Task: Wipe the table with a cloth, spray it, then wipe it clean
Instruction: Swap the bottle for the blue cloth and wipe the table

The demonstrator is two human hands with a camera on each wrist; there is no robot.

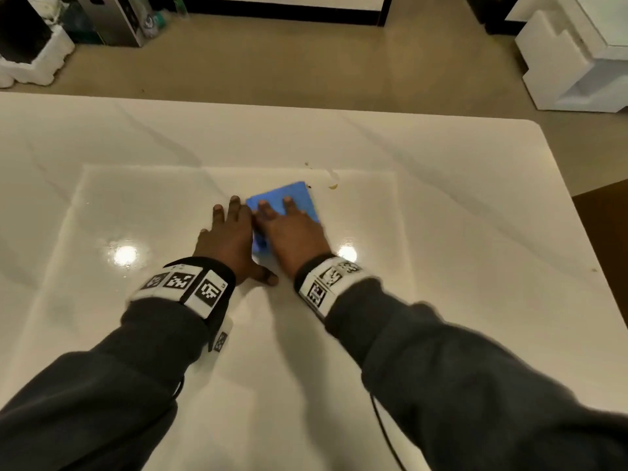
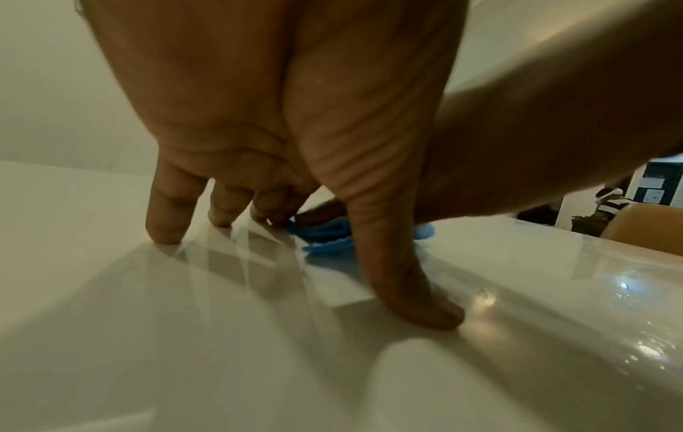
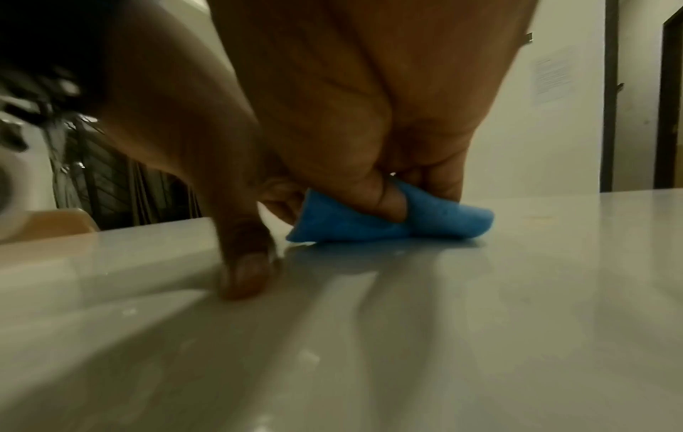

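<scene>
A folded blue cloth [image 1: 283, 200] lies near the middle of the glossy white table [image 1: 441, 232]. My right hand [image 1: 292, 229] presses flat on it with straight fingers. In the right wrist view the thumb lies in a raised fold of the cloth [image 3: 436, 219]. My left hand [image 1: 227, 236] rests beside it on the bare tabletop, its fingers spread and its fingertips [image 2: 164, 231] down, holding nothing. The cloth [image 2: 325, 233] shows just past its index finger. A yellowish smear [image 1: 333, 181] and small specks [image 1: 307, 163] sit just beyond the cloth. No spray bottle is in view.
The tabletop around my hands shines wet. Its far edge and rounded right corner [image 1: 533, 125] border a beige floor. White foam blocks [image 1: 571, 62] stand far right, with more foam and a metal bin [image 1: 115, 18] far left. A brown chair [image 1: 608, 212] is at the right side.
</scene>
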